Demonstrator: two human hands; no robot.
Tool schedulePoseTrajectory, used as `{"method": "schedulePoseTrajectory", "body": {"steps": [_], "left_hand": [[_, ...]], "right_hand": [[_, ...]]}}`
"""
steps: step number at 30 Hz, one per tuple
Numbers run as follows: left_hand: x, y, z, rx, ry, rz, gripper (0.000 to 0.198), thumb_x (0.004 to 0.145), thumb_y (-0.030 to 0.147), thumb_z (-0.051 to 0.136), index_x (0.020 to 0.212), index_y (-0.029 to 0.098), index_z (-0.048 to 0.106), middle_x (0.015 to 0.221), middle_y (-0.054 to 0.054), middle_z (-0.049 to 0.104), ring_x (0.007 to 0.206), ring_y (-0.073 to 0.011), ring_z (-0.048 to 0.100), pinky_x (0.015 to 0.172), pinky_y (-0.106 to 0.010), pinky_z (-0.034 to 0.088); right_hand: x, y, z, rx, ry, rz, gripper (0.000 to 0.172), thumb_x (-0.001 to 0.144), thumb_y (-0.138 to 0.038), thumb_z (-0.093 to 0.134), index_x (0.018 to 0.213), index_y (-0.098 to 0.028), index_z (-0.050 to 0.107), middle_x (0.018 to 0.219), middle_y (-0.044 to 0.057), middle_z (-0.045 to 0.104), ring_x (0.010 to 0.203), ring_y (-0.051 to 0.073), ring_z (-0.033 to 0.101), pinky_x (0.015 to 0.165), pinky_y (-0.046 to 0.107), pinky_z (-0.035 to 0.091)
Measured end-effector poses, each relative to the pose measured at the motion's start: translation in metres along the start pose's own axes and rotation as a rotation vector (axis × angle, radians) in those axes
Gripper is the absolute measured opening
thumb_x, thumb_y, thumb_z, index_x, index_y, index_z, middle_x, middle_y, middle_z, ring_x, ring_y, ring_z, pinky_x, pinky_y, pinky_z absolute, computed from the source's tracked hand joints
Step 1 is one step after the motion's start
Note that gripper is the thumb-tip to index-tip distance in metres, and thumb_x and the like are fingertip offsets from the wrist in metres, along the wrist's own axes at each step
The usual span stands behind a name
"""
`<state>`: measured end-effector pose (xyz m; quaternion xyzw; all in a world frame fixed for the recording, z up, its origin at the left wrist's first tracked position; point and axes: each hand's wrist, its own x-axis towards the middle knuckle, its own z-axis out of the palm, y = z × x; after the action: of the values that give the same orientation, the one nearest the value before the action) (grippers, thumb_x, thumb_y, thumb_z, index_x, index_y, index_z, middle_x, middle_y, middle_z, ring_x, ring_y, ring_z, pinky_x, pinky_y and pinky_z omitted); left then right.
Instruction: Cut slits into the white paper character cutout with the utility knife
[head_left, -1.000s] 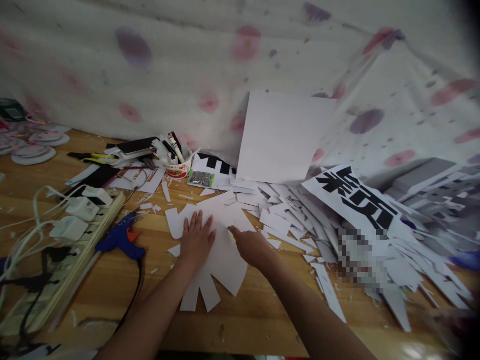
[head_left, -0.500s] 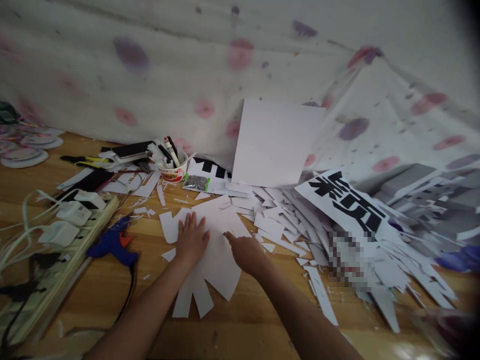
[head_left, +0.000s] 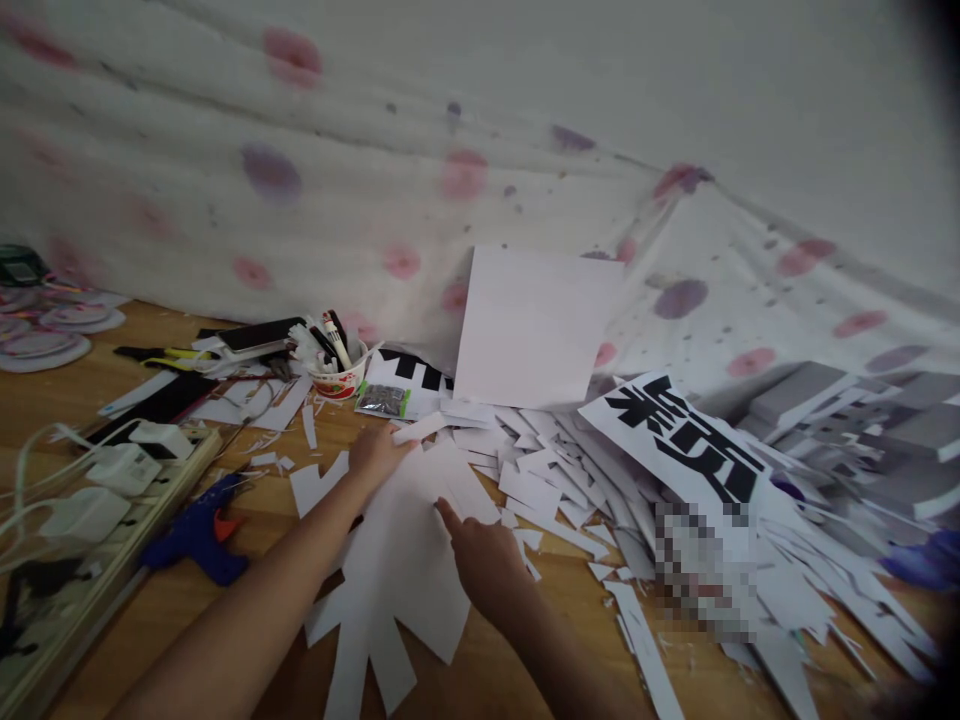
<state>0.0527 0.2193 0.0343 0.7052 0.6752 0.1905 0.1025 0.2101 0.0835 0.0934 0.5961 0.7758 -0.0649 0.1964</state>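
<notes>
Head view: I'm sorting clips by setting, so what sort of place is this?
Probably a small craft workspace: a blue glue gun lies on the wooden table, cut white pieces are heaped towards the right, and a tub of pens stands at the back.

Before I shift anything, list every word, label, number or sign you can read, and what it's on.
Nothing reads with certainty.
Tilted printed sheet: large black character strokes, no sure reading.
Sheet by the wall: black strokes, partly hidden.
Small packet: no legible text.
Cup: red markings, too small.
Dark green item: pale label, blurred.
</notes>
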Motion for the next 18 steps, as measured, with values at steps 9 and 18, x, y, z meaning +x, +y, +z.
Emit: {"method": "schedulePoseTrajectory", "body": {"steps": [9,18], "left_hand": [[0.012,-0.016,-0.011,0.094,0.152,0.002,0.04,0.081,0.039,0.043,0.107,0.014,0.06,0.103,-0.015,0.06,0.103,-0.0285,0.053,0.086,-0.04,0.04],[-0.023,-0.021,0.03,0.138,0.036,0.391,0.042,0.088,0.026,0.032,0.128,0.021,0.044,0.14,-0.005,0.039,0.131,-0.0186,0.027,0.108,-0.041,0.021]], "right_hand": [[0.049,0.015,-0.019,-0.094,0.087,-0.14,0.056,0.086,-0.017,0.036,0.14,-0.023,0.02,0.093,0.01,0.065,0.076,0.022,0.064,0.061,0.033,0.046],[0.067,0.017,-0.021,-0.088,0.046,-0.203,0.049,0.085,-0.013,0.036,0.133,-0.022,0.033,0.086,0.01,0.067,0.077,0.021,0.065,0.061,0.03,0.043]]}}
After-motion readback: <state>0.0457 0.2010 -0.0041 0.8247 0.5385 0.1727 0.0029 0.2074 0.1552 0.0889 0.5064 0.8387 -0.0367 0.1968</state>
